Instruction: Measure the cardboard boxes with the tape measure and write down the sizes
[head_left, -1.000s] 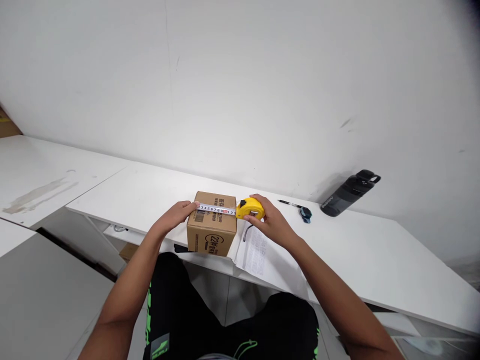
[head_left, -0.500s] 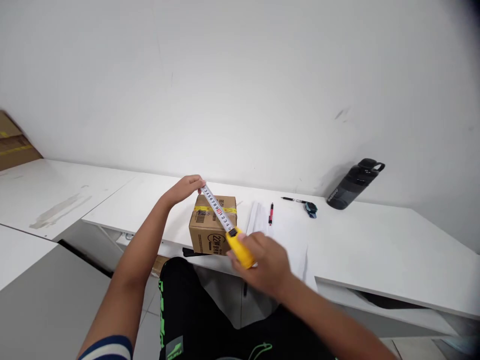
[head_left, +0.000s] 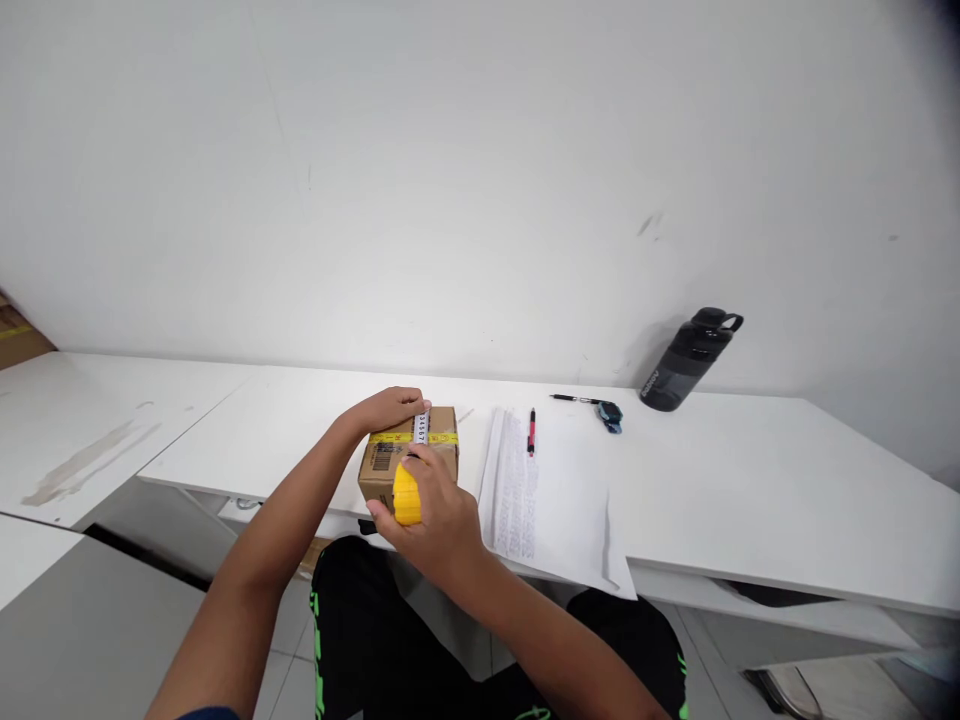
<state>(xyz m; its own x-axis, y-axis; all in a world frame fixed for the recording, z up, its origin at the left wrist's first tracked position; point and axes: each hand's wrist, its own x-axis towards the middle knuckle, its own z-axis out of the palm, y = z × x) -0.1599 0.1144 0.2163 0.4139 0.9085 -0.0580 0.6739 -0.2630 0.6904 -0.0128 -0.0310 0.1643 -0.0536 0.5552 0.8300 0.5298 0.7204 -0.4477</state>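
Observation:
A small cardboard box (head_left: 442, 455) with yellow tape across its top sits near the front edge of the white table (head_left: 712, 500). My left hand (head_left: 386, 408) pinches the end of the white measuring tape blade (head_left: 421, 430) at the box's far edge. My right hand (head_left: 435, 510) grips the yellow tape measure (head_left: 406, 495) at the box's near face. The blade runs front to back over the top of the box.
A stack of printed paper sheets (head_left: 551, 500) lies right of the box, with a red pen (head_left: 532, 430) on it. Farther right are a black pen (head_left: 574, 399), a small blue object (head_left: 611, 415) and a dark water bottle (head_left: 686, 360) against the wall.
The tape lay left to right across the box a second ago. My right hand swung the yellow case round to the near side, and my left hand moved the blade's end to the far edge.

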